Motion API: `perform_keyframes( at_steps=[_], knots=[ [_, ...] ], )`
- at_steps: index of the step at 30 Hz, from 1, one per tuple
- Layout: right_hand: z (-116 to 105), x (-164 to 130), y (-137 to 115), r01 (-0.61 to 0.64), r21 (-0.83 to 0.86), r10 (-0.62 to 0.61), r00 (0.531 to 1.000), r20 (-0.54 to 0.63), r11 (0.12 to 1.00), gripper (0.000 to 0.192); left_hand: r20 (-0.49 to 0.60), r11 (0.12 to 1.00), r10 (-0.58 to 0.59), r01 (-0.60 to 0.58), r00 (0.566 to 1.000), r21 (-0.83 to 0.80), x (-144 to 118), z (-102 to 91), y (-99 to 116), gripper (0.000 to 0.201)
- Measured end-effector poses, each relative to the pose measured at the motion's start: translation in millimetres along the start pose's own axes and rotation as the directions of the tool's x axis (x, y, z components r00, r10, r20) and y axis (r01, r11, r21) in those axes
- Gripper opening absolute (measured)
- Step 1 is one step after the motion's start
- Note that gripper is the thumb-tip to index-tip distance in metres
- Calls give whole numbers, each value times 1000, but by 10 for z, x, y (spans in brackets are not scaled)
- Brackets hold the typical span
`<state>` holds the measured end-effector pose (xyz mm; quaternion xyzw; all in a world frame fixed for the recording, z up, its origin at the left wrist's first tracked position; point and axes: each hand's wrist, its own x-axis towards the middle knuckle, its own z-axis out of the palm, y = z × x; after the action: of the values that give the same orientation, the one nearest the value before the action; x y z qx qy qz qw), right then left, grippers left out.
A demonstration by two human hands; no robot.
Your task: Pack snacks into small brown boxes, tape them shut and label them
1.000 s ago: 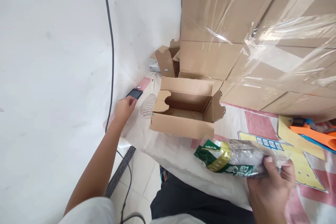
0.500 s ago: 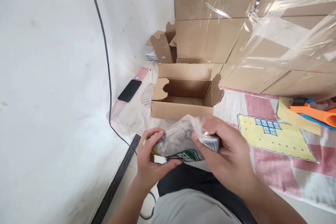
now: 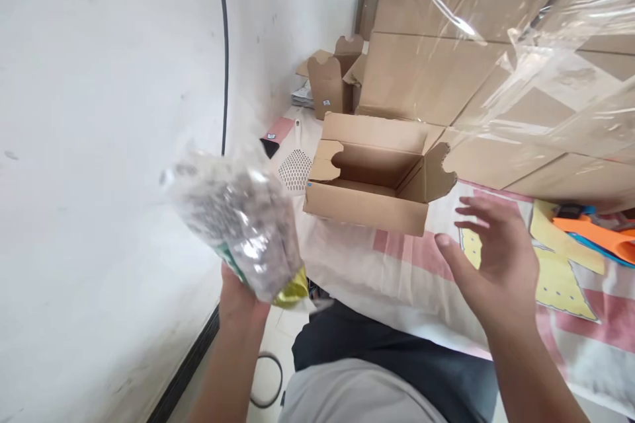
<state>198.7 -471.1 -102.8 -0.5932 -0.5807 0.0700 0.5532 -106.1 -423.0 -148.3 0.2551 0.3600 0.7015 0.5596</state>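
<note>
A clear plastic bag of greyish contents (image 3: pixel 248 225), with a green label and a yellow end, is held up by my left hand (image 3: pixel 241 297) in front of the white wall. My fingers are mostly behind it, and its upper part is blurred, so I cannot make out what is inside. My right hand (image 3: pixel 496 258) hangs empty over the bed cloth, fingers apart. Between the hands, farther back, stands a cardboard box (image 3: pixel 367 208) with its flaps up; the part of its inside that shows holds nothing.
A white perforated scoop (image 3: pixel 296 170) and a partly hidden black phone (image 3: pixel 270 147) lie left of the box. Large film-wrapped cartons (image 3: pixel 436 73) stand behind. A smaller open carton (image 3: pixel 327 86) sits at the wall. Yellow dotted sheets (image 3: pixel 565 277) and orange tools (image 3: pixel 600 231) lie at right.
My left hand has lifted the bag up and to the left. My right hand has let go of it and moved right, opening. The view has shifted, so the box appears farther right.
</note>
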Motion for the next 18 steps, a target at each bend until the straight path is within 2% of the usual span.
perform_keyframes(
  at_steps=[2, 3, 4, 5, 7, 9, 10, 11, 12, 14, 15, 16, 18],
  knots=[
    [68, 184, -91, 188, -63, -190, 981, -34, 980, 47, 43, 984, 169, -171, 985, 45, 306, 118, 82, 42],
    [88, 304, -181, 287, -71, -289, 957, -15, 955, 46, 88, 956, 276, -283, 957, 83, 470, 199, 123, 43],
    [100, 442, -288, 372, -67, -372, 928, 7, 926, 48, 153, 908, 380, -399, 912, 127, 633, 299, 161, 46],
    [106, 600, -400, 430, -61, -428, 903, 45, 901, 53, 237, 842, 469, -512, 851, 170, 787, 420, 197, 49],
    [116, 966, -581, 474, -56, -460, 872, 164, 879, 71, 450, 668, 573, -708, 685, 227, 1058, 722, 249, 56],
    [142, 1360, -641, 443, -47, -405, 853, 329, 895, 94, 660, 501, 572, -845, 486, 188, 1272, 1061, 251, 58],
    [163, 1541, -616, 401, -28, -358, 846, 396, 916, 102, 731, 461, 538, -872, 421, 162, 1362, 1218, 229, 57],
    [191, 1692, -559, 339, 0, -303, 843, 445, 941, 103, 782, 460, 488, -876, 388, 147, 1441, 1349, 192, 58],
    [222, 1802, -478, 273, 36, -257, 846, 468, 961, 98, 821, 494, 418, -856, 389, 154, 1511, 1444, 144, 63],
    [295, 1875, -285, 150, 93, -176, 875, 451, 984, 82, 867, 597, 226, -766, 445, 237, 1613, 1506, 40, 87],
    [332, 1840, -191, 117, 98, -147, 898, 415, 988, 77, 877, 614, 112, -727, 467, 309, 1640, 1477, -2, 103],
    [370, 1769, -108, 99, 80, -121, 923, 366, 992, 76, 873, 590, -5, -703, 489, 397, 1648, 1420, -32, 118],
    [435, 1576, 10, 79, -9, -73, 957, 281, 997, 76, 789, 438, -229, -664, 570, 607, 1609, 1272, -45, 137]
  ],
)
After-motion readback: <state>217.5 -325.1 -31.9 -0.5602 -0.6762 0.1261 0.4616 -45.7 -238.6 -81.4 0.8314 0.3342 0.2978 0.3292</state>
